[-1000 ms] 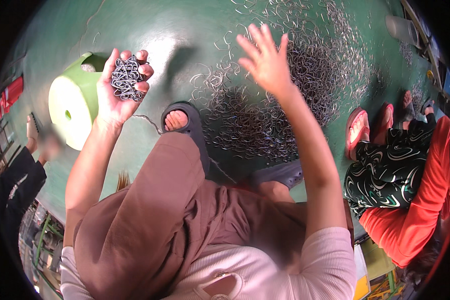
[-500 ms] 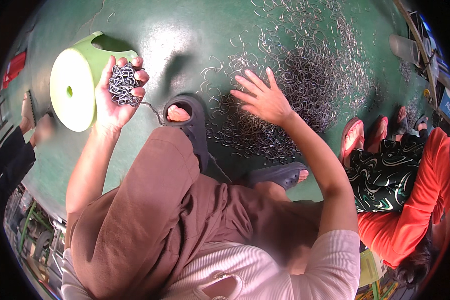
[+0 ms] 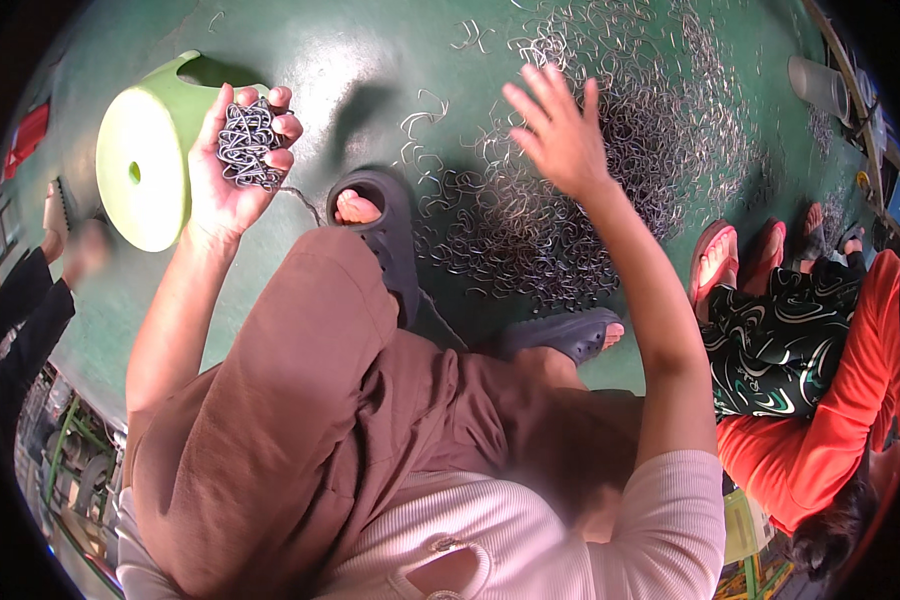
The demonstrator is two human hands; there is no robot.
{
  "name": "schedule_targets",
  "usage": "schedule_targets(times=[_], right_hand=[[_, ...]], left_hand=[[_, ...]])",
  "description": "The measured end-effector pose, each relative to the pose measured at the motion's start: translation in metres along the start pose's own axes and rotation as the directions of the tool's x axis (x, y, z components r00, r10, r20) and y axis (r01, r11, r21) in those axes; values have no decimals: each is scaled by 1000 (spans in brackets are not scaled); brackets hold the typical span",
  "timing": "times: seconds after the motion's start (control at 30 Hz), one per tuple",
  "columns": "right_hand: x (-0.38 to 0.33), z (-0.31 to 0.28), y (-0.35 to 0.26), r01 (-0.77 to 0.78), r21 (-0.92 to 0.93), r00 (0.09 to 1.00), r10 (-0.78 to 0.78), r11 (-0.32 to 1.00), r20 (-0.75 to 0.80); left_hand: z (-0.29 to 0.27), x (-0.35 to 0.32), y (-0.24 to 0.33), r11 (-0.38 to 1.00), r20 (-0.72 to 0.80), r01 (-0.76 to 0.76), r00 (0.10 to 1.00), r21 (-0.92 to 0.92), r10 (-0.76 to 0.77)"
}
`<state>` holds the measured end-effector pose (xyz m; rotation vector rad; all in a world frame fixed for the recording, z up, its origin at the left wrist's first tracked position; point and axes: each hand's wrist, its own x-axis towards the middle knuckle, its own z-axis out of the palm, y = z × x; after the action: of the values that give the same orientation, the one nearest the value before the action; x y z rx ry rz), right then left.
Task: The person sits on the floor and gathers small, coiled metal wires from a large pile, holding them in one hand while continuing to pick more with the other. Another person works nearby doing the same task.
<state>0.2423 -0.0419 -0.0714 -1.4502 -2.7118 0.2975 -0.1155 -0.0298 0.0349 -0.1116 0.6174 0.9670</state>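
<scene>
Your left hand [image 3: 232, 165] cups a tangled bunch of bent silver wire clips [image 3: 247, 143], palm up so none spill; your right hand [image 3: 560, 135] hovers empty, fingers spread wide, over the loose heap of wire clips [image 3: 570, 210] on the green floor [image 3: 370, 60].

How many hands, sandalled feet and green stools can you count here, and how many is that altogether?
Hands: 3 (left hand, right hand, a blurred hand of a person at the left edge)
Dark sandals: 2
Red sandals: 2
Green stool: 1
Total: 8
</scene>
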Motion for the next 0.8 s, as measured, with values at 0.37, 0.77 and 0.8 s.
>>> schedule_targets(times=[0.37,0.77,0.8], right_hand=[[-49,-3,-3,0,43,996,-4,999,92],[-67,-21,59,-236,-54,969,231,970,-88],[-67,-19,60,-274,-43,956,267,961,-118]], left_hand=[[8,4,-9,999,25,24,999,-23,-23],[17,20,-19,996,22,87,996,-29,-86],[18,23,-20,995,30,98,995,-23,-98]])
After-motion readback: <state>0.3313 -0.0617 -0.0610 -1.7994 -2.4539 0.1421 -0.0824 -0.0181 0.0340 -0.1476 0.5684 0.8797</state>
